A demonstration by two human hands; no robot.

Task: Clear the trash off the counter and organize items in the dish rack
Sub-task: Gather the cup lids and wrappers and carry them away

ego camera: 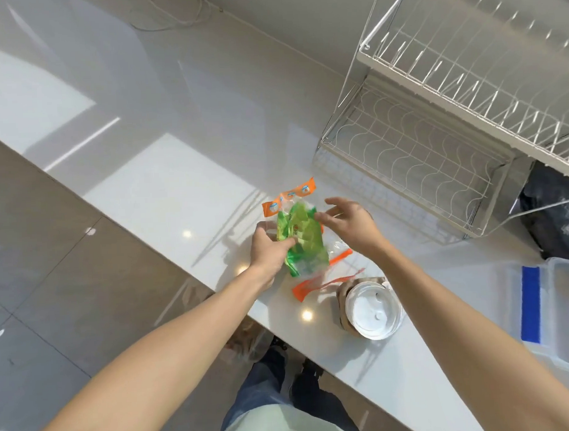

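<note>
- Wrappers [301,239], green and clear plastic with orange strips, are lying in a loose pile on the counter [166,187], just near-left of the rack [419,152].
- Left hand [268,248] is gripping the pile's left edge, fingers curling into the green film.
- Right hand [348,221] is hovering at the pile's far-right side, fingers spread and loosely bent; whether the fingertips are touching the plastic is hard to tell.
- Gathering well likely means closing the right hand inward, bunching everything into one wad so no strip is trailing.
- One orange strip [321,283] is lying apart, nearer, beside a lidded cup [372,312]; it probably needs sweeping in too.
- Rack is looking empty; a clear tub [557,309] is sitting at the near right.
</note>
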